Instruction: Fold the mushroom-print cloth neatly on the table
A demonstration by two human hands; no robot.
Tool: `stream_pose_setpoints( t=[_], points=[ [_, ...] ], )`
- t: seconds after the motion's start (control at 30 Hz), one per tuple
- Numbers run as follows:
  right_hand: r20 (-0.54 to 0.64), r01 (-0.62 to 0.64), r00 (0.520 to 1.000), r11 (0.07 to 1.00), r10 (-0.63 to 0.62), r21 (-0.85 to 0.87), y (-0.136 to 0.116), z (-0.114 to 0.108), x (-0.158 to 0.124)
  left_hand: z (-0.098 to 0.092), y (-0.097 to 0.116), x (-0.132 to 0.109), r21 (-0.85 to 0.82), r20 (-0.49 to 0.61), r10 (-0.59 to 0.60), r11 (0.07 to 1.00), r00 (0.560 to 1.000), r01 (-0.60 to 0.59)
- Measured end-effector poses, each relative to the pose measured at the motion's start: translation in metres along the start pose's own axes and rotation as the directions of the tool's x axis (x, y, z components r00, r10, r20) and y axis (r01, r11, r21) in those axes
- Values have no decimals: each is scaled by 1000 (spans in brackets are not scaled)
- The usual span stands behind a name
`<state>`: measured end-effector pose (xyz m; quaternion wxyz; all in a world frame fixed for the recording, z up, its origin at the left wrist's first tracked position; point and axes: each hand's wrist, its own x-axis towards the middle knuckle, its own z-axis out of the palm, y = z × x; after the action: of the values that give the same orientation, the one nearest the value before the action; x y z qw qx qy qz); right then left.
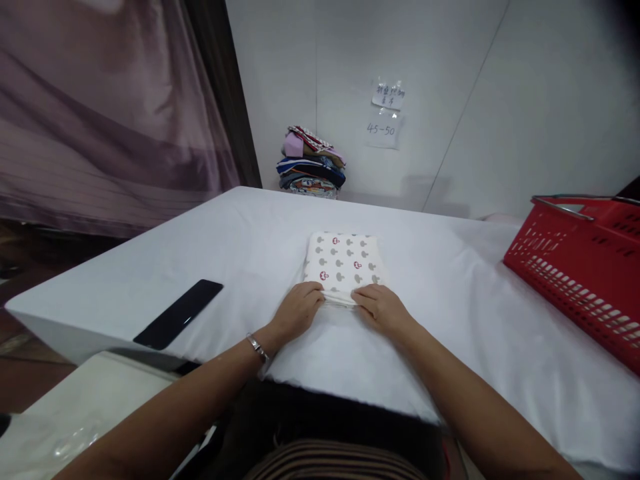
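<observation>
A folded white cloth [345, 260] printed with small grey and red mushroom shapes lies in the middle of the white-covered table [450, 313]. My left hand [297, 312] pinches the near edge of the cloth at its left corner, fingers curled. A bracelet sits on that wrist. My right hand [383, 308] grips the same near edge at the right, fingers closed on the fabric. Both hands are close together, almost touching.
A black phone [179, 313] lies flat near the table's left edge. A red plastic basket [585, 267] with metal handles stands at the right. A stack of folded clothes [311, 163] rests against the far wall, under taped paper notes [386, 110]. A curtain hangs at left.
</observation>
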<state>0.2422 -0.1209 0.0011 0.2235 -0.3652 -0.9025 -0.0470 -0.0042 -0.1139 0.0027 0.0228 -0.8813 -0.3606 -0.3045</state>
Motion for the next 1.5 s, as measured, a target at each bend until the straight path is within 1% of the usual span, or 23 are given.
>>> stream_pose_setpoints(
  t=[0.1,0.17,0.23,0.37,0.53,0.67,0.8,0.9,1.0,1.1,1.27,1.33,1.43,1.5],
  points=[
    [29,7,1000,1000,-7,-13,0,0,0,1,-1,-1,-4,-12,-1,1000,1000,1],
    [28,13,1000,999,-12,-30,1,1,0,2,-2,-1,17,-14,21,1000,1000,-21],
    [12,20,1000,999,-20,-36,4,3,-2,4,-3,-2,49,-11,59,997,998,-58],
    [-54,15,998,1000,-16,-21,9,6,-4,6,-5,-5,96,35,129,987,991,-131],
    [-44,34,998,999,-35,-35,10,8,-5,3,-7,-2,112,13,111,987,994,-112],
    [-60,62,996,996,-65,-66,10,9,-6,5,-12,0,142,42,200,969,979,-204],
    [-19,78,997,987,-81,-137,15,5,-13,14,-19,-3,160,94,248,952,964,-261],
    [19,69,998,981,-67,-181,21,0,-21,17,-21,-5,156,91,248,953,965,-260],
    [3,36,999,973,-36,-228,28,-1,-27,17,-20,-5,153,85,241,956,967,-252],
    [-33,-3,999,967,-6,-255,32,3,-29,18,-19,-6,158,111,215,960,970,-230],
    [-3,-9,1000,966,9,-258,31,10,-33,18,-18,-8,154,124,216,960,968,-234],
    [-2,-10,1000,965,10,-263,30,11,-34,13,-15,-2,127,122,187,971,975,-202],
    [1,-2,1000,965,2,-261,30,10,-35,6,-7,14,86,99,147,984,984,-156],
    [15,6,1000,967,-3,-255,31,8,-35,6,-1,25,83,107,159,982,981,-168]
  ],
)
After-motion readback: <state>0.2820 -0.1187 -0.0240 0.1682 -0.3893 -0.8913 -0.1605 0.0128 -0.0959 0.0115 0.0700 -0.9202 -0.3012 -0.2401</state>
